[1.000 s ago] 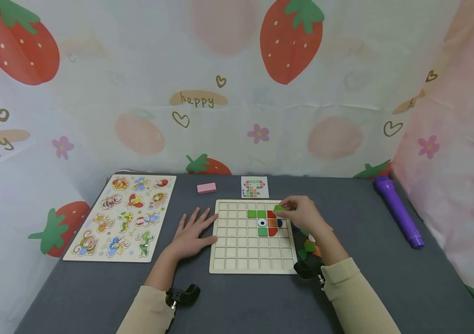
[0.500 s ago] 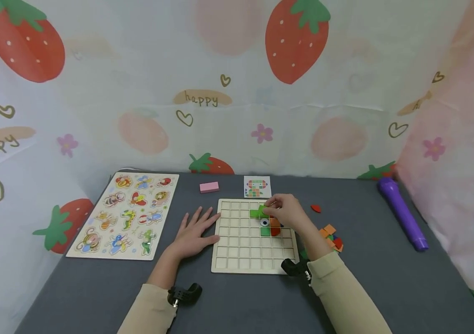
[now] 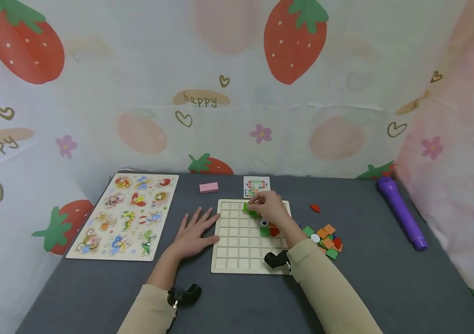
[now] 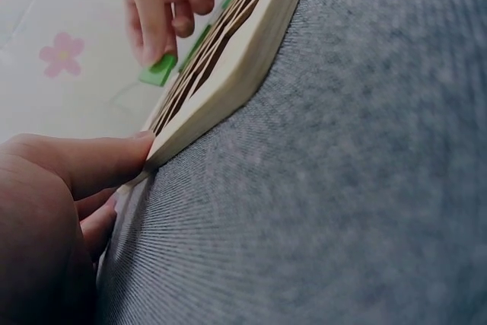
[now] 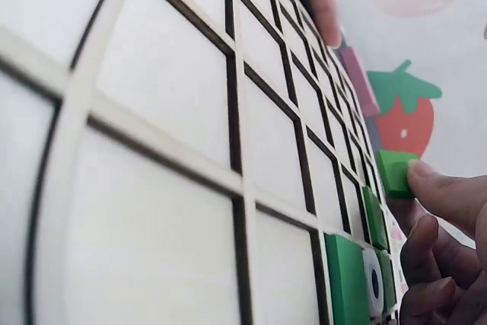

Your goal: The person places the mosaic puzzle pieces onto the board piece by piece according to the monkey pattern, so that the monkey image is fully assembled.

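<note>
- The right forearm was reached in from the lower right of the frame, slanted up and leftward across the board [image 3: 237, 255], with the right hand [image 3: 268, 206] brought over the board's top rows.
- By the right hand's thumb and forefinger, a green tile [image 5: 396, 174] was pinched; the remaining fingers were curled beneath, as shown at the lower right of the right wrist view. The tile was held tilted and apart from the grid there.
- The left forearm was reached up from the lower left of centre, and the left hand [image 3: 193, 236] was laid with its fingers straight and spread apart.
- The board's left edge was touched by the left thumb, seen at the left of the left wrist view; nothing was gripped by that hand.
- On the board, right of centre, an eye tile [image 3: 264, 223] was set, with a second green tile [image 3: 264, 231] just below it and a red piece [image 3: 274, 230] beside that, partly covered by the right wrist.
- The card [image 3: 256, 184] was placed above the board, partly covered by the right hand.
- Loose tiles [image 3: 327, 243] were heaped right of the board.
</note>
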### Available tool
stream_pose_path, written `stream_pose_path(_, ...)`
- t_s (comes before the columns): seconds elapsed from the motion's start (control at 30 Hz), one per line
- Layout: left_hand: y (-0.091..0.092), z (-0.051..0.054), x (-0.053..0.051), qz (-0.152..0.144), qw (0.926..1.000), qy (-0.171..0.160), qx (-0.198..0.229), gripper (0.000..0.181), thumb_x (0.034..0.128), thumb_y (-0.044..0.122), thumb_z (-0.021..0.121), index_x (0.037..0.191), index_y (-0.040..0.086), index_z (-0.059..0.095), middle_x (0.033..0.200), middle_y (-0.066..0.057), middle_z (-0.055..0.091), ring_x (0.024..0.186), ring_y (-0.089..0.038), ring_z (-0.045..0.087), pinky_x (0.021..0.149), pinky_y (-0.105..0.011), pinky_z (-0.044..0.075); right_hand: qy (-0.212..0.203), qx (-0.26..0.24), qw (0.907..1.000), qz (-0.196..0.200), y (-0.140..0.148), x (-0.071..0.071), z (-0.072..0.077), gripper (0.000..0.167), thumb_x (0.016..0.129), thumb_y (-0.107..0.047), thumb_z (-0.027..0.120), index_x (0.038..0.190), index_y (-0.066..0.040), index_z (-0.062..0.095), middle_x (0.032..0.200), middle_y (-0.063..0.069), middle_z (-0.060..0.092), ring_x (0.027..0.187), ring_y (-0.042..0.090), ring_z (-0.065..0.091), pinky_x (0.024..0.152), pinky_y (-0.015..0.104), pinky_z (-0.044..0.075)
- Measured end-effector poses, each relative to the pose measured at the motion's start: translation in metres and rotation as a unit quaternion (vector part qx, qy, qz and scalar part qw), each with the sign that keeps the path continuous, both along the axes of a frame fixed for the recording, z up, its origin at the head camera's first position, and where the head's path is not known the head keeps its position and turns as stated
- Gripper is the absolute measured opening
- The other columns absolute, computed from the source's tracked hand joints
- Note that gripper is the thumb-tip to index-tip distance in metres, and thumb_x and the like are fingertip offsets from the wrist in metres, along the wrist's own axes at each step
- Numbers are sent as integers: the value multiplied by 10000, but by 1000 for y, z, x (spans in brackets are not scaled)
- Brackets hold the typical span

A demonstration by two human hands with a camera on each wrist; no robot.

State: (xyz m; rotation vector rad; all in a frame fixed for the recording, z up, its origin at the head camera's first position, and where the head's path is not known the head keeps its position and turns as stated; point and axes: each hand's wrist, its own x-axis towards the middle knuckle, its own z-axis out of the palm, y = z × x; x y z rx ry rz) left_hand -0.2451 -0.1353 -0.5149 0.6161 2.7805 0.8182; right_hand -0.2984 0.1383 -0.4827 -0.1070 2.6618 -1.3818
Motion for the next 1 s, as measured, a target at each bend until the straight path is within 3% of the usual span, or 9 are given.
stream_pose_path(0.17,2,0,2,49,10000,28,-34,709,983,501,588,1600,268,326,1696,-52,182,1580,-338,2,1232,-604,-93,85,222,9997,-21,-6,0,-4,91,916,-267,767,930,-178,759,901,17,701,974,261,606,751,377,527)
stream_pose_path(0.3,3,0,2,79,9999,131,-47,704,983,493,589,1596,251,342,1690,-72,202,1575,-363,27,1228,-621,-75,161,562,9982,150,-10,2,-2,80,919,-252,763,917,-173,775,918,1,702,953,234,626,820,420,536)
stream_pose_path(0.47,3,1,2,78,9998,173,-30,702,984,497,589,1594,248,346,1688,-71,208,1575,-361,29,1230,-620,-76,207,1088,9935,275,-12,4,2,108,927,-281,752,954,-181,783,928,-5,691,838,181,627,748,383,538)
stream_pose_path(0.7,2,-1,1,65,9998,208,18,707,978,495,594,1589,229,360,1683,-92,222,1570,-380,45,1225,-630,-66,111,1469,9890,157,-12,3,1,170,913,-351,762,960,-190,738,924,-11,669,804,170,612,650,340,506)
stream_pose_path(1.0,2,-2,0,54,9999,160,-18,718,977,502,596,1596,241,342,1689,-78,203,1573,-370,28,1225,-625,-80,-13,1465,9892,1,-12,2,3,270,868,-409,798,861,-178,659,867,2,643,727,197,584,561,324,442)
